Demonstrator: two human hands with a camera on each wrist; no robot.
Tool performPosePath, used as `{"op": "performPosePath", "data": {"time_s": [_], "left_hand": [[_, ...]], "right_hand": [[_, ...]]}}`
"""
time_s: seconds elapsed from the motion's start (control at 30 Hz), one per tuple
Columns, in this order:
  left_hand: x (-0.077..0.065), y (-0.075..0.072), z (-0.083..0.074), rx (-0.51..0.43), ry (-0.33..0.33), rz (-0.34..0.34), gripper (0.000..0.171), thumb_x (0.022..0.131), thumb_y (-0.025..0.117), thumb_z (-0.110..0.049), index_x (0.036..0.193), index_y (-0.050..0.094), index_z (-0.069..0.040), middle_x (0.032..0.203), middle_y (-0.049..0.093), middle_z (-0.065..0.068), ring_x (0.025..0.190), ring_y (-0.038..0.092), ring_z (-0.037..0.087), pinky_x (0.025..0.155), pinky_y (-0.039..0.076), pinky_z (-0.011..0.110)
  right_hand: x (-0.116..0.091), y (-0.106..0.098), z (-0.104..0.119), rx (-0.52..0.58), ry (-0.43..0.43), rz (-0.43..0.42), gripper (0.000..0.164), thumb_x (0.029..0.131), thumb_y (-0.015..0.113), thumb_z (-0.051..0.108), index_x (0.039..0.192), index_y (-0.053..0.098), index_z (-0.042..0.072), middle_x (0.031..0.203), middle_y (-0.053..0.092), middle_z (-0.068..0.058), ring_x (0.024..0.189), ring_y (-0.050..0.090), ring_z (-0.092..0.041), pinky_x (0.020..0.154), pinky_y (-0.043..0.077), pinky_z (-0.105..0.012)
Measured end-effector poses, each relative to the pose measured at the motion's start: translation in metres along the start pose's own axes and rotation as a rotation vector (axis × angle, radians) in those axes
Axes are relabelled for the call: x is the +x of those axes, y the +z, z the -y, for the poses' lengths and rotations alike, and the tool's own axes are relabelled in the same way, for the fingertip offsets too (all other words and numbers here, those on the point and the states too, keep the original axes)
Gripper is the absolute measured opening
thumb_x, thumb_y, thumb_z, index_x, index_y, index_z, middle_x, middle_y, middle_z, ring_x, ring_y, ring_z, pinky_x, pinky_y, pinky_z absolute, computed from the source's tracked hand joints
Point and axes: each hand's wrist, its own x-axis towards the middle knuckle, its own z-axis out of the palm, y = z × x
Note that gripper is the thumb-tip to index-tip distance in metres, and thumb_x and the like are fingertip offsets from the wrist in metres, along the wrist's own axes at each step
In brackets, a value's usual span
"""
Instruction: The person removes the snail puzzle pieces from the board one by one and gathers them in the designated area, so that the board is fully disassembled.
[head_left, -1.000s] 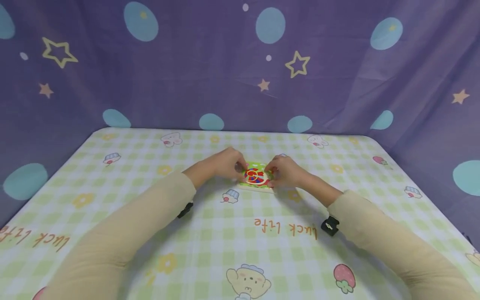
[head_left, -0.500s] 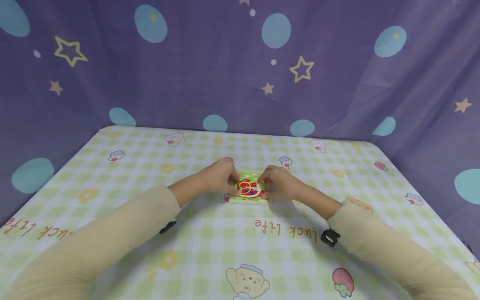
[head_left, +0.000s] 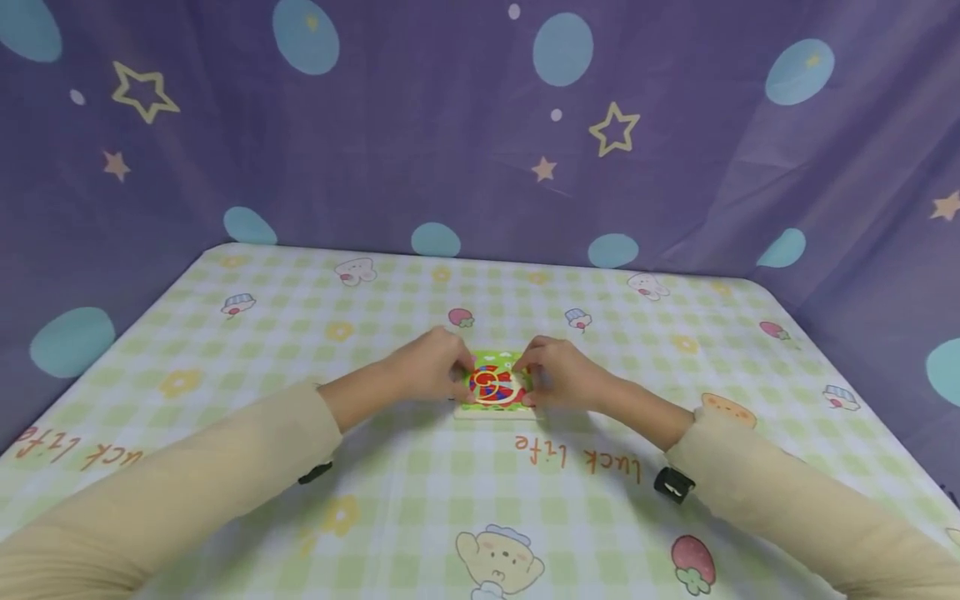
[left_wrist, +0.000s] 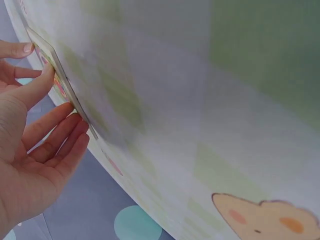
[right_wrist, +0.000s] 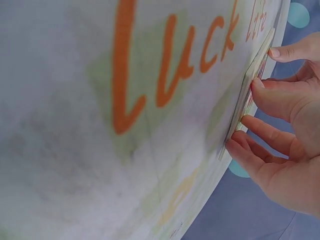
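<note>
A small square puzzle board (head_left: 491, 386) lies on the tablecloth in the middle of the head view. It shows a red and blue snail on bright green, with a pale wooden edge towards me. My left hand (head_left: 429, 367) grips its left side, thumb at the near corner and fingers further back. From the other side my right hand (head_left: 567, 373) holds it in the same way. In the left wrist view, fingertips of the left hand (left_wrist: 32, 155) touch the board's edge (left_wrist: 68, 85). The right wrist view has the right hand (right_wrist: 300, 120) against the board's opposite side.
A green-and-white checked tablecloth (head_left: 405, 508) with printed cupcakes, strawberries and orange lettering covers the table. Behind its far edge hangs a purple curtain (head_left: 450, 125) with stars and blue ovals. A black band (head_left: 673, 484) sits at the right cuff.
Both hands have drawn the puzzle board towards me and slightly left across the cloth, keeping hold of its sides. The head view has shifted slightly.
</note>
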Motion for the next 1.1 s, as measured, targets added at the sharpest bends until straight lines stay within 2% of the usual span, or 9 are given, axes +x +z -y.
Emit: {"op": "performPosePath", "data": {"time_s": [0.13,0.43,0.9,1.0,1.1], "left_hand": [[-0.0035,0.0016,-0.0021,0.009,0.021,-0.019,0.036,0.074,0.083,-0.025,0.099,0.074,-0.002,0.099,0.074,0.01,0.084,0.062,0.015,0.078,0.053,0.025],[-0.0043,0.0056,-0.0001,0.035,0.011,-0.04,0.034,0.076,0.082,-0.026,0.099,0.074,-0.003,0.093,0.072,0.007,0.072,0.054,0.01,0.065,0.046,0.019],[-0.0057,0.006,-0.0013,0.067,0.027,-0.056,0.034,0.075,0.082,-0.028,0.098,0.075,-0.004,0.089,0.073,0.005,0.07,0.05,0.009,0.064,0.043,0.019],[-0.0059,0.0057,-0.0024,0.063,0.014,-0.049,0.035,0.075,0.082,-0.028,0.099,0.075,-0.004,0.088,0.072,0.005,0.069,0.049,0.009,0.062,0.042,0.019],[-0.0057,0.0058,-0.003,0.051,-0.001,-0.043,0.038,0.075,0.082,-0.029,0.102,0.074,-0.004,0.094,0.073,0.006,0.072,0.05,0.01,0.064,0.043,0.02]], "right_hand": [[-0.0025,0.0001,0.002,-0.015,-0.005,-0.004,0.032,0.073,0.081,0.009,0.102,0.071,-0.001,0.094,0.066,-0.011,0.076,0.056,-0.017,0.069,0.047,-0.022],[-0.0037,0.0022,0.0022,-0.013,-0.029,-0.032,0.031,0.073,0.081,0.008,0.101,0.07,-0.001,0.093,0.065,-0.011,0.074,0.056,-0.016,0.068,0.048,-0.022],[-0.0072,0.0023,0.0079,0.005,-0.004,-0.041,0.031,0.073,0.08,0.007,0.101,0.071,-0.001,0.098,0.067,-0.012,0.078,0.058,-0.017,0.068,0.049,-0.021],[-0.0076,0.0016,0.0082,0.009,0.009,-0.034,0.032,0.073,0.081,0.008,0.102,0.071,-0.001,0.099,0.067,-0.013,0.078,0.058,-0.017,0.068,0.048,-0.021],[-0.0076,0.0006,0.0066,0.0,-0.007,-0.024,0.034,0.073,0.081,0.009,0.103,0.07,-0.001,0.1,0.067,-0.014,0.075,0.058,-0.016,0.068,0.048,-0.02]]}}
